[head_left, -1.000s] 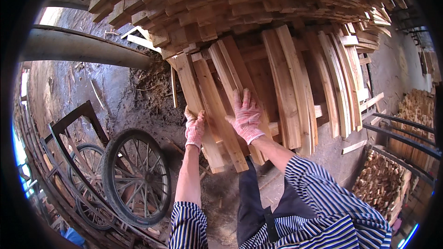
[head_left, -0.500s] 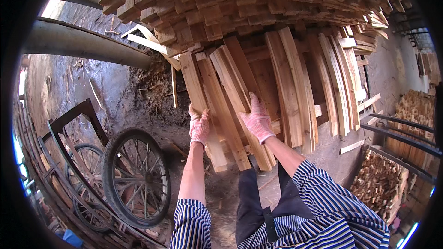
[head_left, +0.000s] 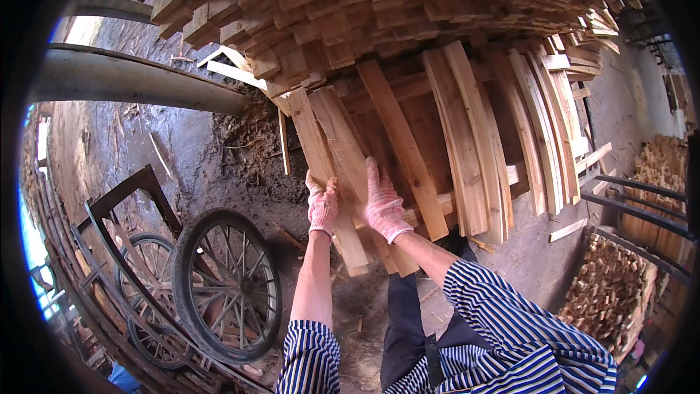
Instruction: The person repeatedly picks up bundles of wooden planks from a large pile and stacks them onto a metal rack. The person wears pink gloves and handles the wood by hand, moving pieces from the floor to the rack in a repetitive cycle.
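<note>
Both my hands wear pinkish-white knit gloves. My left hand (head_left: 322, 206) grips the lower part of the leftmost wooden plank (head_left: 315, 147), its thumb and fingers over the edges. Against the right side of the neighbouring wooden planks (head_left: 341, 135) is my right hand (head_left: 384, 208), fingers pointing up along them and closed on their edge. These planks lie side by side, nearly touching, and slant down toward me. A separate darker plank (head_left: 403, 146) lies right of my right hand, untouched. The undersides of the gripped planks are hidden.
A tall stack of timber (head_left: 379, 7) rises along the far side. More planks (head_left: 467, 138) lean to the right. On the left stand a spoked cart wheel (head_left: 227, 284) and a pole (head_left: 146, 84). Black rails (head_left: 638, 211) and a crate of wood blocks (head_left: 605, 292) are at right.
My right hand has moved left, bringing the planks it holds up against the leftmost one. A gap has opened between them and the darker plank, which now shows more fully.
</note>
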`<state>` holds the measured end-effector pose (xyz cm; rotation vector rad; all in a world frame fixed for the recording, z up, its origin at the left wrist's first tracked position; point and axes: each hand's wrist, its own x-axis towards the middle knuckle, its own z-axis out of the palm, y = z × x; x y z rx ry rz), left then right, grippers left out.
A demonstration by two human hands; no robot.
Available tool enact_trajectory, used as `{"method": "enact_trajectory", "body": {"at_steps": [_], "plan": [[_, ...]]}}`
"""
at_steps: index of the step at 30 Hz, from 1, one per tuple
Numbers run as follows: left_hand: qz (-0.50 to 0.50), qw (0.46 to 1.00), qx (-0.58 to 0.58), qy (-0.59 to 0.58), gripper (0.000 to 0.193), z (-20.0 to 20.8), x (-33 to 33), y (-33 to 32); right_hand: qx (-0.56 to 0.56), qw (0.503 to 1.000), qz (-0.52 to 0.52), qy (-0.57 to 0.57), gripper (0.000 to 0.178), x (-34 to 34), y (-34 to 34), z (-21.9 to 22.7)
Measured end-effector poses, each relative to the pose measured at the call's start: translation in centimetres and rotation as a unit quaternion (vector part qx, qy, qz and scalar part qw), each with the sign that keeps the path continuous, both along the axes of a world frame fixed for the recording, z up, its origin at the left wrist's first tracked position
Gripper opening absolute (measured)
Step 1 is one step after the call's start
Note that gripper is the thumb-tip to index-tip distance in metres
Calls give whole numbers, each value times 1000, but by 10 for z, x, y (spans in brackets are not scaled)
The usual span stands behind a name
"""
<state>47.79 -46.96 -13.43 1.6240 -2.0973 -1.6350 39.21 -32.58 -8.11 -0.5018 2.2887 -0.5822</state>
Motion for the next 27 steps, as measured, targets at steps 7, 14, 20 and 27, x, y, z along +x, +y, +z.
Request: {"method": "enact_trajectory", "body": {"at_steps": [7, 14, 20, 27], "plan": [[-63, 992, 1, -108, 71, 10, -36, 13, 20, 996, -14, -85, 116, -15, -10, 2], [-9, 999, 34, 30, 73, 6, -11, 11, -9, 974, -3, 225, 101, -48, 51, 26], [-23, 999, 24, -18, 77, 10, -17, 11, 55, 985, -67, 147, 92, -98, 59, -18], [-38, 996, 35, -70, 82, 13, -32, 19, -73, 993, -10, 97, 73, -44, 30, -30]]}}
